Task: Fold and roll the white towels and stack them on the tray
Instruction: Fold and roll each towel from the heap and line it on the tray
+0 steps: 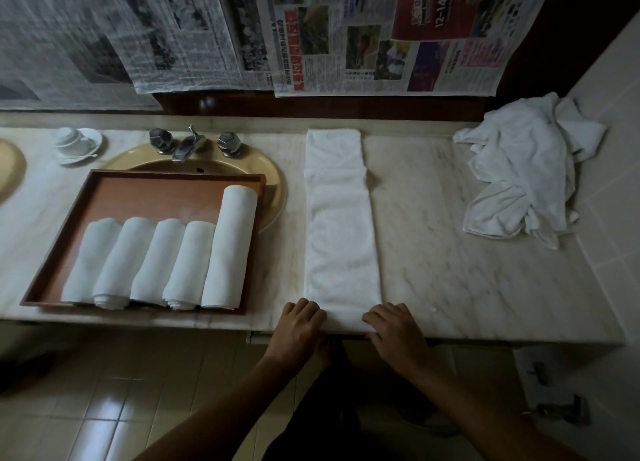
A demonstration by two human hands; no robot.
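Note:
A white towel [341, 225] folded into a long narrow strip lies on the marble counter, running from the back wall to the front edge. My left hand [299, 325] and my right hand [394, 329] grip its near end at the counter's front edge, fingers curled over the cloth. To the left, a brown wooden tray [156, 190] holds several rolled white towels [162, 263] side by side; the rightmost roll is longer than the others. A heap of unfolded white towels [526, 169] sits at the counter's back right.
The tray lies partly over a yellow sink [273, 176] with a chrome tap [188, 145]. An upturned cup on a saucer [78, 143] stands at the back left. Newspaper sheets [311, 34] hang on the wall behind. A tiled wall bounds the counter on the right.

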